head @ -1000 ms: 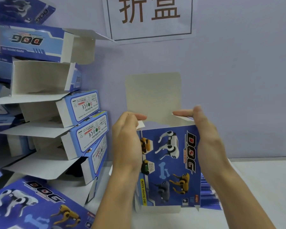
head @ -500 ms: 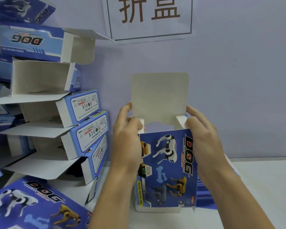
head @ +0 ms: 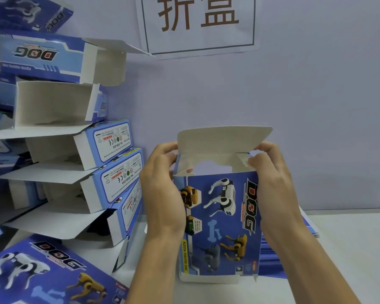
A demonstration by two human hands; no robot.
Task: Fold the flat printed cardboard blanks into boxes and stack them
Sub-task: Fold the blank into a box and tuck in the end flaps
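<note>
A blue printed "DOG" box stands upright on the white table in front of me, its top end open. Its large white lid flap leans forward over the opening. My left hand grips the box's left side, fingers curled over the top left corner. My right hand grips the right side, its thumb pressing the small right side flap inward. A pile of flat blue blanks lies behind the box on the right, mostly hidden. Folded boxes are stacked at the left.
The stack of folded boxes with open white flaps leans against the lilac wall on the left. Another printed box lies flat at the bottom left. A paper sign hangs on the wall. White table surface extends right.
The lid flap has tipped forward from standing upright. Both hands slid up to the top corners, and the side flaps are pushed inward.
</note>
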